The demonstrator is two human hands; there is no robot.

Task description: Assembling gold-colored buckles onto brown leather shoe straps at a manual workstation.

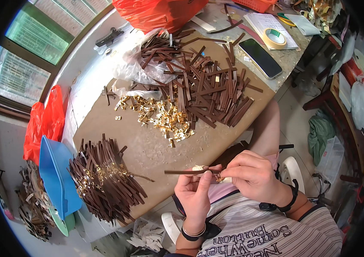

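Pinching a brown strip over the near edge of the bench, the left hand is supporting likely light, bendy material, best held near the end the right hand is pinching.

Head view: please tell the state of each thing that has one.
Left hand: pinching a flat dark brown strip.
Right hand: fingers pinched near strip's right end.
Small gold metal clips: loose, heaped.
Thin dark brown strips, upper heap: loose, crisscrossed.
Dark brown strips with gold fittings: piled together.
Black smartphone: face up, screen dark.
Round cream tape roll: lying flat.
Blue plastic tray: tilted.
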